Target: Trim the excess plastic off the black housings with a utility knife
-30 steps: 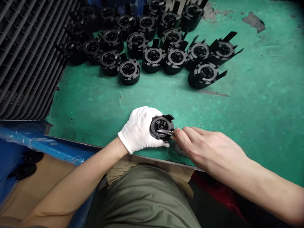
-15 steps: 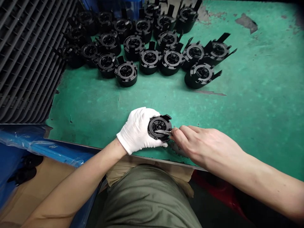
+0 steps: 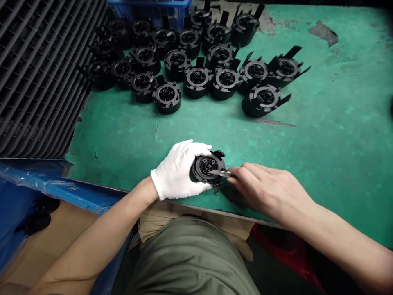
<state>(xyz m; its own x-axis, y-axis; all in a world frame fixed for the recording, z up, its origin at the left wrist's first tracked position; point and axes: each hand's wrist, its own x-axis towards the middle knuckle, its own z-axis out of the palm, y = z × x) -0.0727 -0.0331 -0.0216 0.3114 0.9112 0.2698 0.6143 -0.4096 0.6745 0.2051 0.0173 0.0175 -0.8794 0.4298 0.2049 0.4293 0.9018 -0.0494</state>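
My left hand (image 3: 179,170), in a white glove, is wrapped around the left side of a round black plastic housing (image 3: 202,169) close to the table's front edge. The housing's ribbed, ringed face points up, and dark tabs stick out on its right. Bare and closed, my right hand (image 3: 264,186) grips a small craft knife (image 3: 225,173), whose handle is mostly hidden in the fingers. Its pointed metal blade lies over the housing's face, right of the centre; whether the tip touches the plastic I cannot tell.
Several similar black housings (image 3: 167,96) stand in rows on the green table (image 3: 337,135). A blue crate (image 3: 147,10) is behind them. Stacked black grid trays (image 3: 39,82) rise at the left. Below left, a plastic-lined blue container (image 3: 76,196) has black parts in it.
The knife blade has shifted right, from the housing's centre toward its right side, as my right hand drew back slightly. The housing has turned a little in my left hand.
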